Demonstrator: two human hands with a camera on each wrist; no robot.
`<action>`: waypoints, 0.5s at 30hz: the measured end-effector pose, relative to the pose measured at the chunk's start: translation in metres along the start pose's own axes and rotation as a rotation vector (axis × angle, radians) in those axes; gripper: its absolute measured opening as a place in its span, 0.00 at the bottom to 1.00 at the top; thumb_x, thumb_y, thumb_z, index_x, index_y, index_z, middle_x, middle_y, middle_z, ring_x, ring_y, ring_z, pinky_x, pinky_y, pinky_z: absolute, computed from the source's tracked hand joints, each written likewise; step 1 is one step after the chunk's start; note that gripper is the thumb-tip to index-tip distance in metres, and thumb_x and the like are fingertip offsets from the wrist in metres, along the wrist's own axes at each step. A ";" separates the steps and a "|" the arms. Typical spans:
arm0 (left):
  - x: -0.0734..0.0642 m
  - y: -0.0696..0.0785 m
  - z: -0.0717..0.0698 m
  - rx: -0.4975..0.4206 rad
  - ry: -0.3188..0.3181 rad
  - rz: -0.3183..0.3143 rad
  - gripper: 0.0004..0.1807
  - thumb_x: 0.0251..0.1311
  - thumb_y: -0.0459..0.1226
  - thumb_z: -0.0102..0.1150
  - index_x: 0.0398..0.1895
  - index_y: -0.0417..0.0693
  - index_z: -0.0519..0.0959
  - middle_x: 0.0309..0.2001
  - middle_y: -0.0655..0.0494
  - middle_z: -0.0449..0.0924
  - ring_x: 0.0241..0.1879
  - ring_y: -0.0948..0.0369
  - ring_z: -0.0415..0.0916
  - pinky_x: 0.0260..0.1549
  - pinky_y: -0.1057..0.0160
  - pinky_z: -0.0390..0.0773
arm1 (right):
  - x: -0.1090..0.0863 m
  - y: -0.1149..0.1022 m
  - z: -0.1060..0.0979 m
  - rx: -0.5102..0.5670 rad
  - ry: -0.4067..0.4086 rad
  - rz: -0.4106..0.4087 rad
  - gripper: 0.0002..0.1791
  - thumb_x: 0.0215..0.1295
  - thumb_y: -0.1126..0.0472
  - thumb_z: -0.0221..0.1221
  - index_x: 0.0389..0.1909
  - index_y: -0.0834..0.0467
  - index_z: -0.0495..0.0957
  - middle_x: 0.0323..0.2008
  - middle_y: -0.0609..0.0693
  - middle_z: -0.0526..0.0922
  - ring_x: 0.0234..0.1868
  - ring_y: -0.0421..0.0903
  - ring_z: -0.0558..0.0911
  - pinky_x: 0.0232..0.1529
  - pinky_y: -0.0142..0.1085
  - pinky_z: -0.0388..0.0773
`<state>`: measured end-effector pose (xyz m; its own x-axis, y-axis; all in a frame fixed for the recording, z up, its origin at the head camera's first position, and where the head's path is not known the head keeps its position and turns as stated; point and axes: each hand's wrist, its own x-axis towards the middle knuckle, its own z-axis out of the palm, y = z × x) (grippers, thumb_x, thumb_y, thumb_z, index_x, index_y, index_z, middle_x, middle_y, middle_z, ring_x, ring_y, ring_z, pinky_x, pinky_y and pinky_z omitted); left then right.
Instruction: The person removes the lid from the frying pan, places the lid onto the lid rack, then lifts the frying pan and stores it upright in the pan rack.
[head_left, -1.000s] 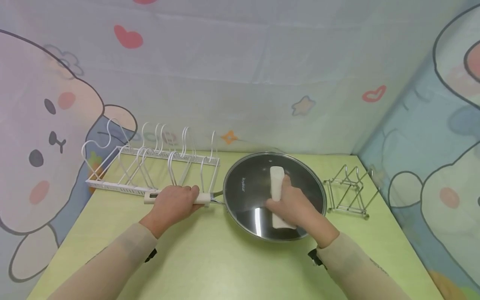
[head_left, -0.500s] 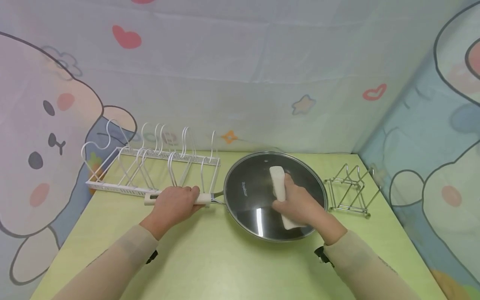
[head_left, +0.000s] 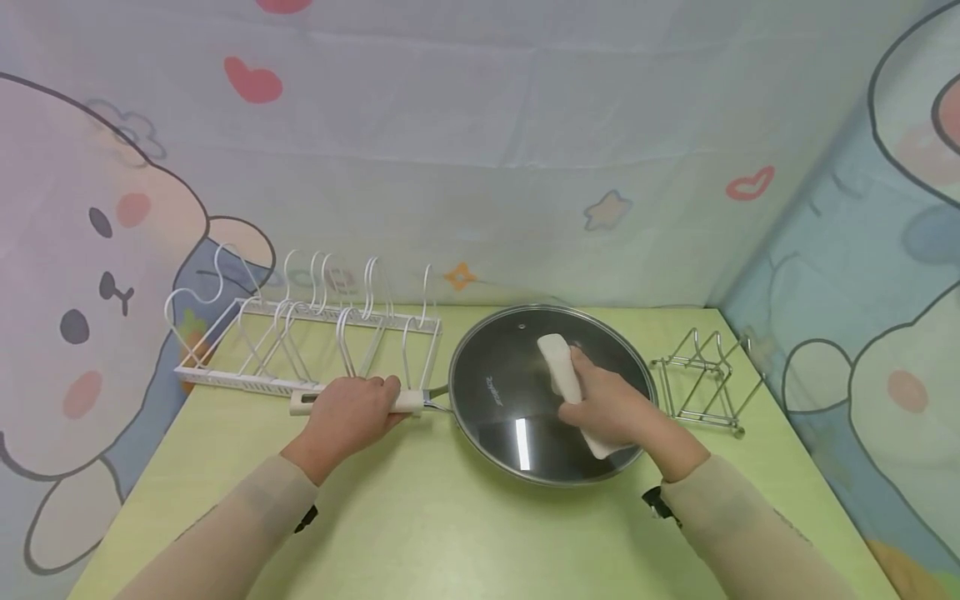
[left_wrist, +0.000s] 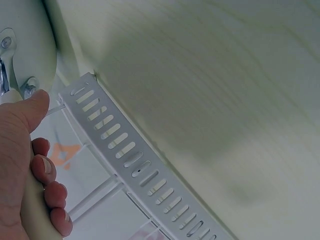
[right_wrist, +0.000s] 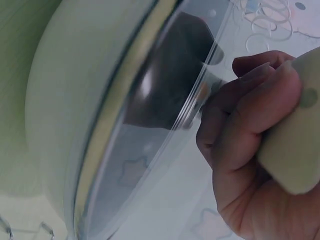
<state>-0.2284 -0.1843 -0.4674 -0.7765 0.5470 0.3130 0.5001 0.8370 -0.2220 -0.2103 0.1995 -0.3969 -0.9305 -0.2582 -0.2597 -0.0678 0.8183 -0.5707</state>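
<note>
A cream frying pan [right_wrist: 55, 110] sits on the table under a glass lid [head_left: 510, 350] with a metal rim. My left hand [head_left: 354, 417] grips the pan's long cream handle [head_left: 408, 402], which points left; in the left wrist view its fingers [left_wrist: 44, 169] curl round the handle. On top of the lid, my right hand [head_left: 611, 404] grips the cream lid knob [head_left: 558, 362], a long bar lying slanted from upper left to lower right. The right wrist view shows the curled fingers round that knob and the lid resting on the pan's rim.
A white wire rack [head_left: 262, 385] with several upright loops stands at the back left, close behind my left hand. A small chrome wire rack [head_left: 701, 408] stands right beside the pan. Printed cloth [head_left: 480, 167] hangs behind the table [head_left: 420, 533].
The lid has turned counterclockwise, its vent hole shifting left and its lettering tilting. My right hand has moved slightly right with the slanting knob. The left hand keeps its hold on the handle.
</note>
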 end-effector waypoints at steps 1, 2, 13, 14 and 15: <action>0.000 0.000 0.000 0.001 0.002 0.001 0.29 0.61 0.58 0.75 0.28 0.48 0.70 0.17 0.58 0.68 0.13 0.58 0.62 0.12 0.56 0.70 | 0.000 0.001 -0.001 -0.012 -0.003 -0.007 0.59 0.62 0.56 0.62 0.88 0.60 0.37 0.51 0.64 0.82 0.33 0.49 0.84 0.31 0.40 0.83; -0.001 0.000 0.001 0.001 0.005 0.001 0.29 0.61 0.58 0.75 0.27 0.48 0.70 0.17 0.58 0.68 0.13 0.59 0.62 0.12 0.56 0.70 | 0.001 0.002 -0.003 -0.029 -0.006 -0.015 0.59 0.62 0.56 0.62 0.88 0.59 0.38 0.54 0.64 0.82 0.34 0.49 0.84 0.31 0.39 0.82; -0.001 0.000 0.001 -0.007 -0.007 -0.009 0.29 0.61 0.58 0.75 0.27 0.49 0.70 0.17 0.59 0.67 0.13 0.59 0.62 0.12 0.56 0.69 | 0.003 0.008 -0.018 -0.164 -0.013 -0.063 0.56 0.63 0.58 0.61 0.89 0.50 0.42 0.63 0.66 0.80 0.35 0.51 0.82 0.30 0.40 0.79; -0.001 0.000 0.002 -0.006 -0.002 -0.008 0.29 0.61 0.58 0.75 0.27 0.48 0.70 0.17 0.58 0.67 0.13 0.59 0.62 0.12 0.56 0.69 | 0.003 0.008 -0.019 -0.167 -0.013 -0.062 0.56 0.63 0.58 0.61 0.89 0.48 0.41 0.63 0.66 0.80 0.35 0.51 0.82 0.30 0.40 0.78; 0.000 0.000 0.001 -0.007 0.001 -0.007 0.29 0.60 0.58 0.75 0.27 0.48 0.70 0.17 0.58 0.67 0.13 0.59 0.63 0.12 0.55 0.70 | 0.003 0.007 -0.020 -0.170 -0.011 -0.058 0.56 0.63 0.59 0.61 0.89 0.46 0.41 0.63 0.65 0.80 0.35 0.51 0.81 0.30 0.39 0.78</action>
<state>-0.2285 -0.1843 -0.4689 -0.7797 0.5407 0.3158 0.4970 0.8411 -0.2134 -0.2208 0.2151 -0.3865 -0.9195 -0.3119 -0.2393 -0.1816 0.8768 -0.4452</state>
